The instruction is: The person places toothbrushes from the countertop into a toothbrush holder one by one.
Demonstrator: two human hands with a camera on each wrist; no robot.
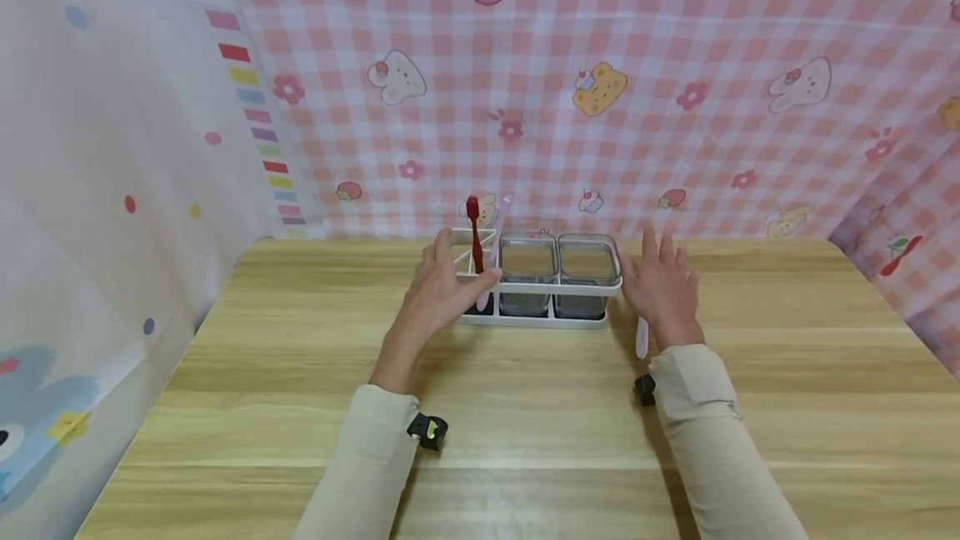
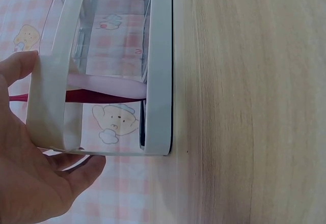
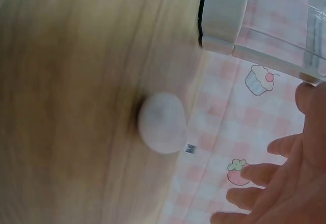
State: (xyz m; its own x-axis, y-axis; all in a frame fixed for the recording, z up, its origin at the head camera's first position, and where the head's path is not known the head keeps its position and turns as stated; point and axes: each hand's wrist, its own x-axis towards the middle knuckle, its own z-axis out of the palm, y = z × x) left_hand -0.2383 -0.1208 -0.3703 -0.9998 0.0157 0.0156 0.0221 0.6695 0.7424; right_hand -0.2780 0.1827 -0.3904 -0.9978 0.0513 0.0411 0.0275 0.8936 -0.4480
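A white rack (image 1: 532,323) stands near the table's back edge. Its left section holds a red toothbrush (image 1: 476,236) and a lilac toothbrush (image 1: 494,250), both upright and leaning slightly. My left hand (image 1: 438,290) grips the rack's left end, thumb on the front of the upper rim and fingers curled round the side, as the left wrist view shows on the rack (image 2: 160,71). At the other end, my right hand (image 1: 663,286) has its fingers spread, with the thumb against the rack's side. A pale lilac handle (image 1: 642,340) lies partly hidden beneath that hand.
Two clear square cups (image 1: 528,260) sit in the middle and right sections of the rack. Behind the wooden table (image 1: 540,457) hangs a pink checked cloth (image 1: 450,140), and a white curtain (image 1: 150,107) hangs at the left.
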